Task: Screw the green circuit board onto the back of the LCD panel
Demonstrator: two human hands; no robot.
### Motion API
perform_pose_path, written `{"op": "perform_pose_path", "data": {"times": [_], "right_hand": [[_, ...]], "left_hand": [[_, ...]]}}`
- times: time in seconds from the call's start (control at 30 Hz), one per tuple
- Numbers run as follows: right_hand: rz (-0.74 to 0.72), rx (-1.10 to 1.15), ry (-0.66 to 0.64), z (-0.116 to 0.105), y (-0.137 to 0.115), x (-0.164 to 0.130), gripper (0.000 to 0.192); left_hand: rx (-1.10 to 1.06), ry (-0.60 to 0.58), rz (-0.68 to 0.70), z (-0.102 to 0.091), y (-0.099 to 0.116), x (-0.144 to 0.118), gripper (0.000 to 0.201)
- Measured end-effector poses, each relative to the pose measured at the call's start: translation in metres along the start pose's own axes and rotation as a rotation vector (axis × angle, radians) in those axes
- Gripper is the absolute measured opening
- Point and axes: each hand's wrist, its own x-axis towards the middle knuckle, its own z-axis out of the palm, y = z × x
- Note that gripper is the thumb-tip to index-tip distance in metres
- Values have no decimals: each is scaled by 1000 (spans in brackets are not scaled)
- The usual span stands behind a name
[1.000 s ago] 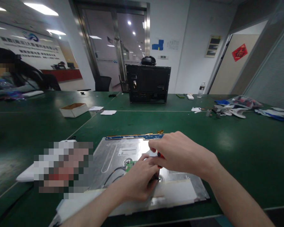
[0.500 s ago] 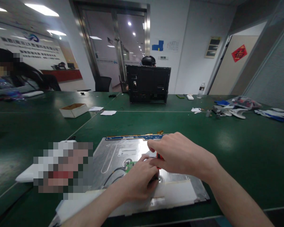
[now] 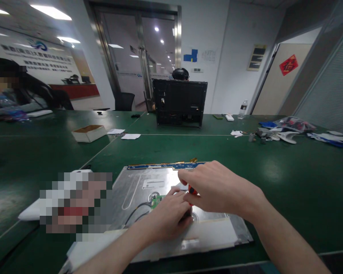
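A metal-backed display panel [image 3: 137,186] lies flat on the green table in front of me. My right hand [image 3: 217,186] is closed around the red-and-black handle of a screwdriver [image 3: 192,190], held over the panel's middle; its tip is hidden. Just below and to the left, my left hand [image 3: 171,215] rests on the panel with its fingers curled at the tool's lower end; what they grip is hidden. Beside its fingers shows a small green circuit board [image 3: 157,200] with black cables [image 3: 137,208]. Along the panel's far edge runs a blue circuit strip [image 3: 160,166].
Left of the panel is a white object [image 3: 31,211], partly pixelated. Farther off stand an open white box [image 3: 91,135], paper slips [image 3: 131,136] and a black monitor casing [image 3: 180,102] with a person behind it. Another person [image 3: 20,87] sits at far left. Parts and bags [image 3: 294,123] lie far right.
The screwdriver handle and my right fingers have shifted very slightly. My left hand and the panel stay in place. The person at far left has moved their head a little.
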Motion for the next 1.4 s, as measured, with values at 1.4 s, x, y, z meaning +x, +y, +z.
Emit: {"op": "perform_pose_path", "data": {"times": [1.4], "right_hand": [[-54,35,-32,-4,1,-4,16]], "left_hand": [[-17,18,63,-1,-2,-3,14]]}}
